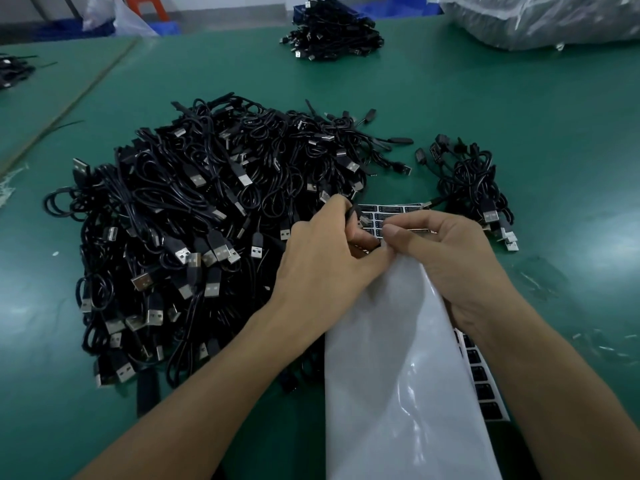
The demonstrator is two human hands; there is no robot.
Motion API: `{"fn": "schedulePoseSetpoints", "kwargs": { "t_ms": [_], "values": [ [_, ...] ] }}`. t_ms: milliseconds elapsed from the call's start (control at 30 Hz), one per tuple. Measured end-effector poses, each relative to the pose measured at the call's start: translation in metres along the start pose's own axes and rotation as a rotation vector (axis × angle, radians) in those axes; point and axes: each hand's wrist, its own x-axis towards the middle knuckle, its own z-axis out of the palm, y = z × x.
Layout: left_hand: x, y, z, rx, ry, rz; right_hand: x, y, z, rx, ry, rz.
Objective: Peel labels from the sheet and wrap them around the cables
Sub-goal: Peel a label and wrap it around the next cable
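Label sheet [398,358], cable [350,213] in fingers [327,220], bag [540,22] beyond

Cable heap [194,230] left of label sheet [398,358]

The big cable heap [180,216] was black plastic-jacketed cord, faintly glossy, its plugs [199,181] capped in bright metal. Right of the heap, the label sheet [398,358] was smooth, glossy white paper carrying black labels [481,389]. Under the heap, the table [485,109] looked matt green. Far beyond the heap lay a bag [540,19] of crinkled clear plastic.
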Motion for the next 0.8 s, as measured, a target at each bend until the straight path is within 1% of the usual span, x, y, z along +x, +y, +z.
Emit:
{"fn": "schedulePoseSetpoints", "kwargs": {
  "t_ms": [167, 267, 567, 667, 800],
  "values": [
    [0.0025, -0.0015, -0.0011, -0.049, 0.023, 0.022, 0.0003, 0.0014, -0.0005, -0.044, 0.015, -0.058],
    [0.0055, -0.0048, -0.0019, -0.091, 0.025, -0.003, 0.0002, 0.0033, -0.0013, -0.077, 0.023, -0.079],
    [0.0076, -0.0061, -0.0018, -0.15, 0.035, -0.028, 0.0009, 0.0029, -0.0014, -0.036, 0.021, -0.078],
    [0.0046, -0.004, -0.0013, -0.122, 0.02, 0.008, -0.0005, 0.0023, -0.0004, -0.035, 0.019, -0.063],
    [0.0016, -0.0061, 0.0022, -0.075, 0.052, 0.051, 0.0, 0.0033, 0.0015, -0.05, 0.044, -0.054]
  ]
}}
